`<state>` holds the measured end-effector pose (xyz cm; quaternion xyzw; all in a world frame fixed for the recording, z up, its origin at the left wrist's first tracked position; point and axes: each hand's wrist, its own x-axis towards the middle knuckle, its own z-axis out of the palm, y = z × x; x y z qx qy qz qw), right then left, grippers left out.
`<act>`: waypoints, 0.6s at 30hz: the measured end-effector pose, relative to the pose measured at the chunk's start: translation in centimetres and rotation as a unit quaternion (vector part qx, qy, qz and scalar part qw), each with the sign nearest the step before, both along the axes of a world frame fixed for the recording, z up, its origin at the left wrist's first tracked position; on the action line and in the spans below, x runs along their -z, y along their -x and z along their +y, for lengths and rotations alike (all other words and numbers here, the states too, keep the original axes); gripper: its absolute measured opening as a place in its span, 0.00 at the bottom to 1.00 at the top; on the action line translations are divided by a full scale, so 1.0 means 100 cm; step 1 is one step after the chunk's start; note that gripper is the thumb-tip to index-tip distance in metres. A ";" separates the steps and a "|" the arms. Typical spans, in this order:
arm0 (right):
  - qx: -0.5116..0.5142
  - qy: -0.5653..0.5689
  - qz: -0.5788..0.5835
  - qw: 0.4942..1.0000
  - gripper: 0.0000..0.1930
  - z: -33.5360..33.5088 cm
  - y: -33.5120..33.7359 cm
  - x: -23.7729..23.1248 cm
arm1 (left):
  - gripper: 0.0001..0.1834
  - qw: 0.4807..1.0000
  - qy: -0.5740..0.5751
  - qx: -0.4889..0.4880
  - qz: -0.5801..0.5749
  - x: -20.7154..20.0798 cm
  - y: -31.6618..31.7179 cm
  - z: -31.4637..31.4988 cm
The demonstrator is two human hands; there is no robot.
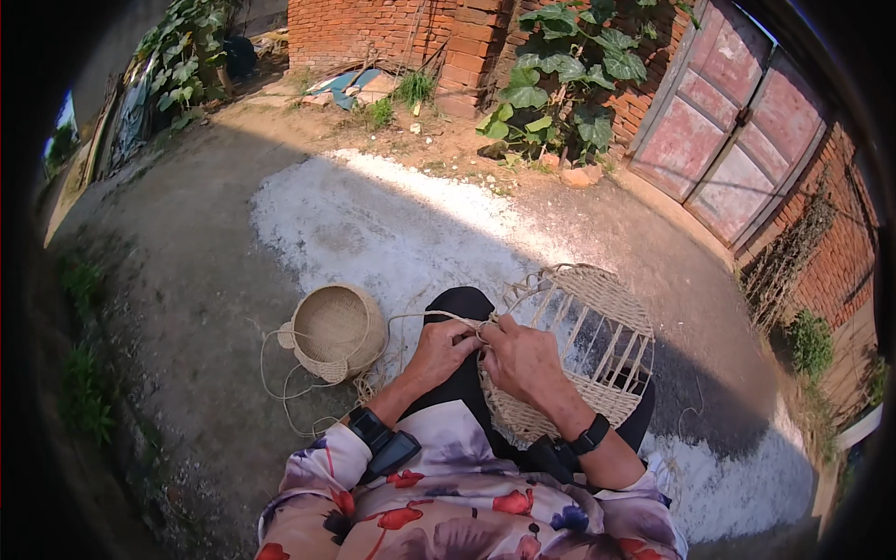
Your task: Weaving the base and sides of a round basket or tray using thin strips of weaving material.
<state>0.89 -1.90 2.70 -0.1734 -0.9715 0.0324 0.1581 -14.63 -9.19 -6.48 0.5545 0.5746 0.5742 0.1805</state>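
Note:
Across my lap lies an openwork woven piece (pixel 605 284) of pale straw-coloured cord, with dense weave at its far and near ends and bare parallel strands between. At its left edge my two hands meet. My left hand (pixel 441 353) is closed, its fingertips pinching a pale cord (pixel 411 315) that loops out to the left. My right hand (pixel 525 359) is closed over the edge of the piece, its fingertips on the same cord; the exact spot they grip is partly hidden. Left of my knee stands a round woven basket (pixel 334 322) with small side tabs.
Loose cord (pixel 287 397) trails on the ground beside the basket. White powdery patches (pixel 373 210) cover part of the ground. Beyond are a brick wall (pixel 373 35), leafy plants (pixel 569 70) and a faded red metal double door (pixel 723 112) at the right.

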 end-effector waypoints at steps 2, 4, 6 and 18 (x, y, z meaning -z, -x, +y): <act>0.004 0.013 0.007 1.000 0.12 -0.005 -0.004 -0.007 | 0.14 0.991 0.092 0.026 -0.099 -0.006 -0.001 -0.006; -0.005 0.024 0.013 1.000 0.12 -0.009 -0.005 -0.004 | 0.13 0.976 0.123 0.045 -0.173 -0.003 -0.002 -0.012; -0.008 0.024 0.022 0.999 0.11 -0.008 -0.005 -0.005 | 0.11 0.969 0.087 0.061 -0.221 -0.002 -0.001 -0.009; 0.056 0.111 0.168 0.978 0.07 0.013 -0.030 -0.006 | 0.09 0.983 0.153 -0.008 -0.098 0.008 0.000 0.024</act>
